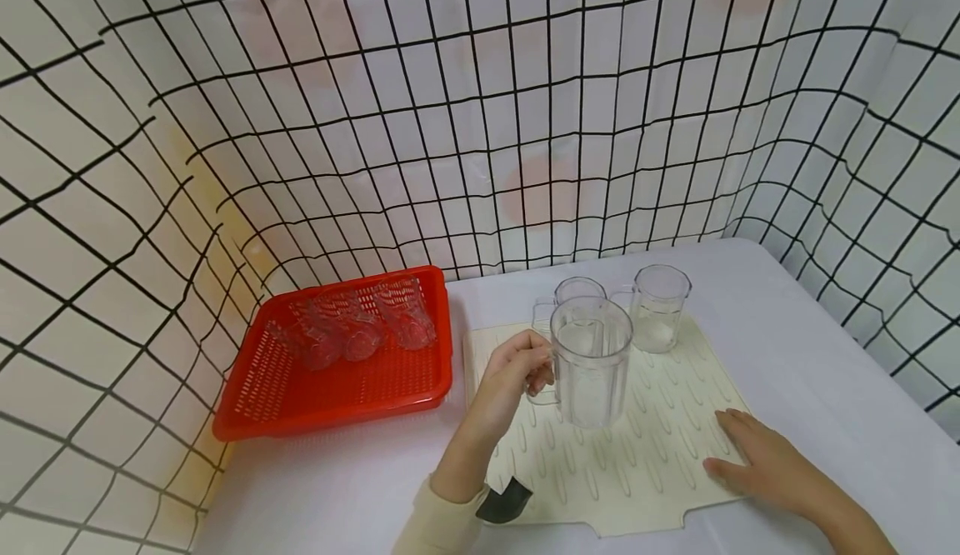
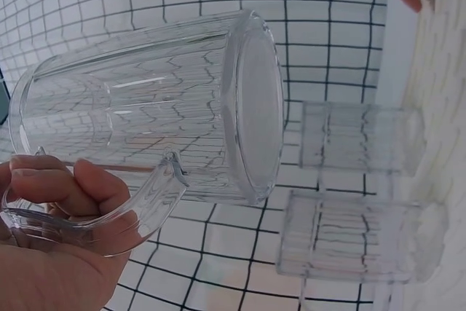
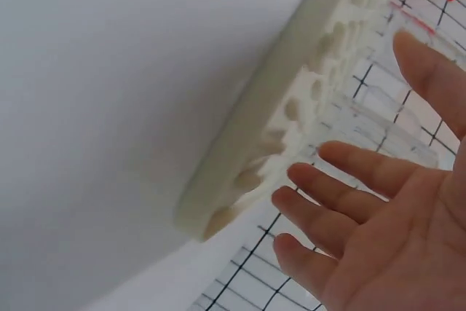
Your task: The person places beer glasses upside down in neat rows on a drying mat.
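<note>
My left hand (image 1: 517,372) grips the handle of a clear mug (image 1: 592,388), fingers curled through it. The mug is upright, and in the left wrist view its thick base (image 2: 261,107) hangs above the level of the mat. Behind it, two similar clear mugs stand on the cream ribbed mat (image 1: 570,488): one mug (image 1: 658,313) at the back right, the other mug (image 1: 581,288) partly hidden by the held one. At the mat's right edge my right hand (image 1: 765,459) is spread and holds nothing; the right wrist view shows its fingers (image 3: 328,223) extended beside the mat.
To the left on the white table (image 1: 330,488) sits a red plastic basket (image 1: 337,409) with several clear, shaped glass or plastic pieces along its back. A white wall with a black grid (image 1: 480,122) encloses the back and sides.
</note>
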A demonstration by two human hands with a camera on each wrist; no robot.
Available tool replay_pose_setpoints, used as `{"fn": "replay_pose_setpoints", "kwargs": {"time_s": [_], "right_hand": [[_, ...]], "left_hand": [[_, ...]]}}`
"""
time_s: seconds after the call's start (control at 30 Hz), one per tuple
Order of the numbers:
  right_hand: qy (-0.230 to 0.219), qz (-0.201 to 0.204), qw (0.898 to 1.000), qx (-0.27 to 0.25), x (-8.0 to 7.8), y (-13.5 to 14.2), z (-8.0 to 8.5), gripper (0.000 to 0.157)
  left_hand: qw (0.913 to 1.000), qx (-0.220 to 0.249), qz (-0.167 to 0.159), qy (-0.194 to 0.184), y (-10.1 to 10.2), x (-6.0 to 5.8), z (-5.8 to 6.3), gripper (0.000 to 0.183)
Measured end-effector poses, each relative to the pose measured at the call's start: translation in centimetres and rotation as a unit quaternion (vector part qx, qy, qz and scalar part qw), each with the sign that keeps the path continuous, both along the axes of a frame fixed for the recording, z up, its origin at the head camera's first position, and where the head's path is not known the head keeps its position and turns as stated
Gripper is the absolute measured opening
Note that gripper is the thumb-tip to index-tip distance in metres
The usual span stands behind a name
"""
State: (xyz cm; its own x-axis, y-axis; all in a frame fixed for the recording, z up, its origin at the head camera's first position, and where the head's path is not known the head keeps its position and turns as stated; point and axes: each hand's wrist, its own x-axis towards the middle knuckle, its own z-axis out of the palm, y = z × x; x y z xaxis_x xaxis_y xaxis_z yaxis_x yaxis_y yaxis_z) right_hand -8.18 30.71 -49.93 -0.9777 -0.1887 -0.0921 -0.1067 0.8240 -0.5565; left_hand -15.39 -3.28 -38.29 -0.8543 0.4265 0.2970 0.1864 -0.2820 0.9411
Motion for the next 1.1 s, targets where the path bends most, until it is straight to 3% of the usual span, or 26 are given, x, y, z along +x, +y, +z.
{"fn": "replay_pose_setpoints", "kwargs": {"time_s": [0.13,0.27,0.43,0.6,0.77,0.9,1.1], "right_hand": [[-0.038,0.001,0.997,-0.067,-0.4,-1.5,1.2,0.076],[-0.091,0.015,0.983,-0.158,-0.8,-3.7,2.8,0.069],[-0.092,0.032,0.965,-0.243,-1.6,-6.5,4.2,0.06],[-0.088,-0.032,0.95,-0.297,-2.1,-9.2,4.8,0.057],[-0.117,-0.105,0.926,-0.344,-2.5,-11.2,4.9,0.064],[-0.16,-0.09,0.909,-0.375,-2.6,-11.9,4.9,0.075],[-0.18,-0.053,0.895,-0.404,-2.5,-12.1,4.9,0.075]], "left_hand": [[1.0,-0.001,-0.006,0.008,0.1,-0.1,-0.4,0.025],[0.9998,-0.003,-0.005,0.02,0.2,-0.2,-0.7,0.025],[0.9997,-0.005,0.003,0.025,0.3,-0.3,-0.8,0.024],[0.9997,-0.003,0.006,0.022,0.5,-0.3,-0.9,0.024],[0.9998,-0.001,0.007,0.016,0.8,-0.3,-0.8,0.024],[0.9999,-0.004,0.012,0.011,0.9,-0.2,-0.9,0.024],[0.9997,-0.008,0.019,0.011,0.8,-0.2,-1.3,0.024]]}}
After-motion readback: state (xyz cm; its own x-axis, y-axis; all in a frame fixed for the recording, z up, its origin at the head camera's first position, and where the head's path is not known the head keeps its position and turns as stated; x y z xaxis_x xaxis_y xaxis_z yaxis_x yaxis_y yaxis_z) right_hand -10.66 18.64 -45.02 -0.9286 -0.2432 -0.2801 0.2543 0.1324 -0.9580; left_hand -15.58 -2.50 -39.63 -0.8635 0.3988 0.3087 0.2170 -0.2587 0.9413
